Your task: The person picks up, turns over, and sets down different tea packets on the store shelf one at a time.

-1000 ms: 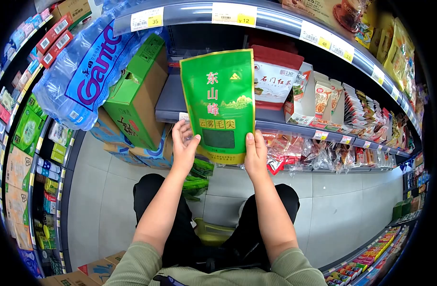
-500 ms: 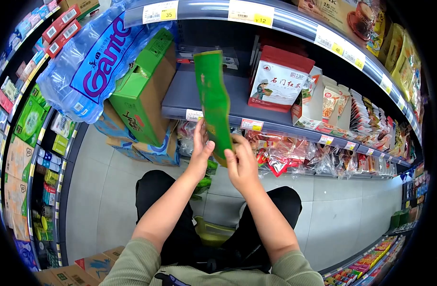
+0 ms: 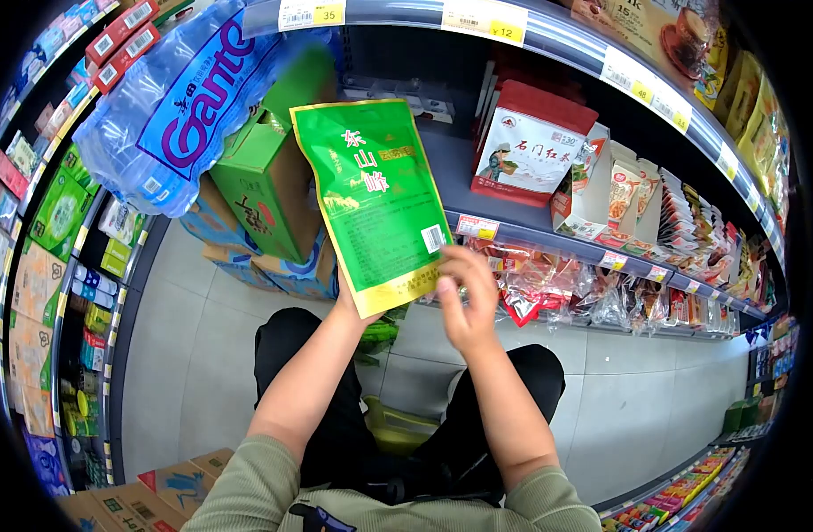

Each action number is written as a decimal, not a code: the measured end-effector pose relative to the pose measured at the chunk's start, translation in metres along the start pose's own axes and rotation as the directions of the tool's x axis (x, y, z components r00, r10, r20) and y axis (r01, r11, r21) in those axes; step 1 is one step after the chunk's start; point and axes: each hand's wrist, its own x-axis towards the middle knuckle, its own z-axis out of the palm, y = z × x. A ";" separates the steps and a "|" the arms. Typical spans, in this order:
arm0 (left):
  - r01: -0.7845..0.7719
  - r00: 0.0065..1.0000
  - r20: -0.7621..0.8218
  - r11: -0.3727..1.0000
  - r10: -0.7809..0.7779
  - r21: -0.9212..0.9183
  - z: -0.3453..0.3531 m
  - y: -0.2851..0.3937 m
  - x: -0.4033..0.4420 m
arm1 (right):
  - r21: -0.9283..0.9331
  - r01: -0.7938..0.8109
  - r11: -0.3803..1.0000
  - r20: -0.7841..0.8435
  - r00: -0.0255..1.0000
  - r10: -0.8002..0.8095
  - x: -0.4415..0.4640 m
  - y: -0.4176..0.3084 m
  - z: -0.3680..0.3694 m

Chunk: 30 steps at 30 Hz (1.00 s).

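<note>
The left hand (image 3: 348,304) grips a green pouch (image 3: 371,199) from beneath, the half-open right hand (image 3: 468,300) beside its barcode (image 3: 433,238).

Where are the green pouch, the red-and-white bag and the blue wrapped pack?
Green pouch (image 3: 375,208): head view, printed face.
Red-and-white bag (image 3: 529,155): head view, white panel.
Blue wrapped pack (image 3: 180,124): head view, lettered panel.

Forearms (image 3: 309,386) extended, left hand (image 3: 347,303) mostly hidden, right hand (image 3: 469,301) half-curled

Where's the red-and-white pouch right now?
In the head view, the red-and-white pouch stands on the shelf, right of the green pouch, beside an open box.
</note>
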 end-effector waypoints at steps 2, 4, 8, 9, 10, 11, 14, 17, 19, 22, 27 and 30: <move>0.014 1.000 -0.026 0.997 -0.016 -0.071 -0.003 0.001 0.000 | 0.047 -0.096 0.994 -0.136 0.985 0.101 -0.001 0.017 -0.002; 0.037 0.998 -0.044 0.996 -0.041 -0.084 -0.009 0.003 0.000 | 0.236 -0.255 0.938 -0.199 0.932 0.303 -0.002 0.032 -0.002; 0.115 0.993 -0.013 0.991 -0.116 -0.063 -0.021 0.004 0.000 | 0.492 -0.490 0.720 -0.086 0.795 0.600 0.001 0.043 -0.010; 0.116 0.993 -0.013 0.991 -0.117 -0.065 -0.024 0.002 0.001 | 0.561 -0.566 0.604 0.031 0.744 0.668 0.001 0.045 -0.012; 0.146 0.989 0.021 0.987 -0.145 -0.066 -0.027 0.001 0.002 | 0.611 -0.634 0.475 0.153 0.683 0.715 0.001 0.045 -0.012; 0.176 0.983 0.055 0.982 -0.173 -0.067 -0.029 0.000 0.002 | 0.610 -0.634 0.474 0.153 0.682 0.715 -0.001 0.047 -0.010; 0.145 0.988 0.056 0.989 -0.145 -0.004 -0.018 -0.001 0.002 | 0.561 -0.681 0.471 0.165 0.649 0.742 -0.006 0.044 0.000; 0.122 0.990 0.060 0.991 -0.125 0.053 -0.015 0.000 0.002 | 0.645 -0.632 0.431 0.187 0.676 0.712 -0.008 0.044 0.001; 0.114 0.990 0.081 0.992 -0.118 0.049 -0.008 0.001 0.000 | 0.645 -0.626 0.439 0.180 0.683 0.708 -0.009 0.046 0.001; 0.102 0.988 0.101 0.990 -0.112 0.100 -0.015 0.001 0.005 | 0.653 -0.610 0.449 0.163 0.692 0.704 -0.011 0.048 0.002; 0.151 0.989 0.002 0.988 -0.151 0.037 -0.015 0.009 0.008 | 0.683 -0.561 0.468 0.096 0.704 0.703 -0.011 0.048 0.005; 0.083 0.996 -0.038 0.991 -0.080 0.101 -0.012 0.012 0.008 | 0.696 -0.545 0.466 0.082 0.706 0.704 -0.009 0.048 0.003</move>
